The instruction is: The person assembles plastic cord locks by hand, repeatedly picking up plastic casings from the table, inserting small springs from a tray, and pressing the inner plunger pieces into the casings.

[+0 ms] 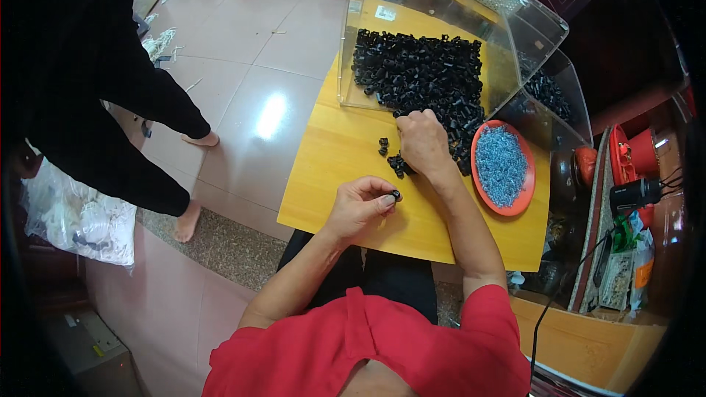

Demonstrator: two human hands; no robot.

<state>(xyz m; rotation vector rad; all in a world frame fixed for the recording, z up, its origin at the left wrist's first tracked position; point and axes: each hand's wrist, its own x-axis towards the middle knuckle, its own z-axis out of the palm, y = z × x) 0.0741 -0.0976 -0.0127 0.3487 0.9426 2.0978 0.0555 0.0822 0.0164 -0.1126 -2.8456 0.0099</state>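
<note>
Sorting small black plastic parts at my yellow table.

My left hand (pixel 360 204), just below the middle of the frame, pinches one small black part (pixel 396 195) between thumb and fingertips, closed narrowly around it. My right hand (pixel 423 141), a little above it at the centre, lies palm down at the near edge of the heap of black parts (pixel 423 73); its fingers curl over a few loose pieces, though I cannot tell whether they grip any. The heap spreads under a clear plastic hood (pixel 471 7) in the upper middle. Right of my right hand sits a red dish (pixel 526 184) of small blue-grey pieces. The yellow table (pixel 331 176) carries it all. At the left of the frame another person in black (pixel 95 103) stands barefoot on the tiled floor (pixel 250 51).
</note>
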